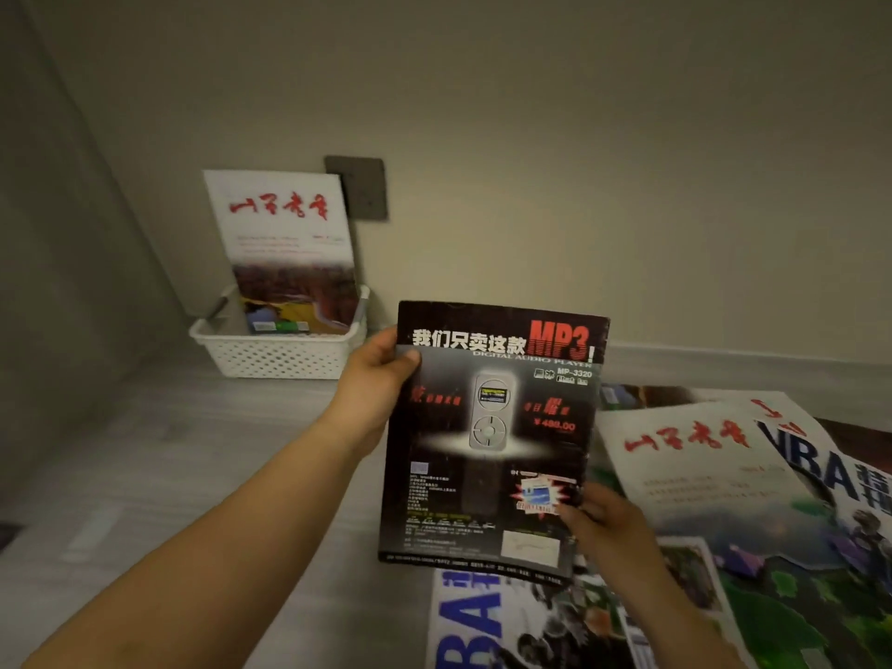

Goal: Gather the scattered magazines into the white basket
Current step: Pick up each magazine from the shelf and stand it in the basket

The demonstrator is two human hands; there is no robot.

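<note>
1. Mid-air, centre: black glossy MP3-ad magazine [492,437]; left hand [381,374] grips top-left corner, right hand [603,523] pinches lower-right edge.
2. Back left at wall: white perforated plastic basket [280,354] w/ white red-script mag [285,234] upright inside.
3. Right: glossy mags [714,475] strewn.

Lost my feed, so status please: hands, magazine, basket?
Left hand grips black magazine top corner, right hand its lower edge. Basket ahead, white magazine standing inside. Nothing seen in the way.
</note>
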